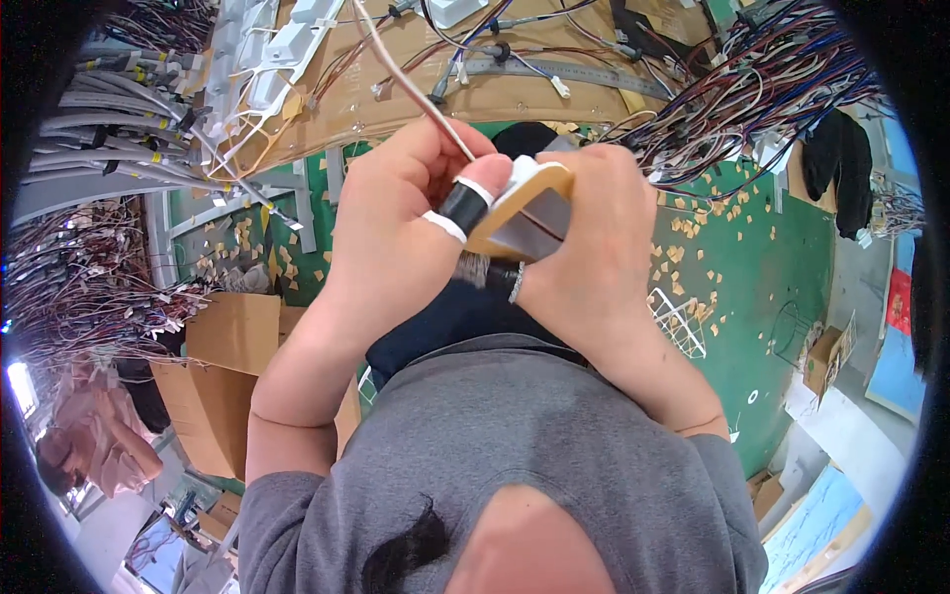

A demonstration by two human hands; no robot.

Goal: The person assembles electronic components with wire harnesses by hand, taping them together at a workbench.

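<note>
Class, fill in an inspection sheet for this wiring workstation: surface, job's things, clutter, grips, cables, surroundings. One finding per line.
Surface: brown board carrying routed wires, green floor below.
Job's things: tan tape holder with black roll; thin wire bundle.
Clutter: tan paper scraps littering the floor.
Grips: left hand pinches the bundle, fingers taped white; right hand clasps the holder.
Cables: grey harnesses left, coloured wires right.
Surroundings: cardboard boxes, white wire rack.
</note>
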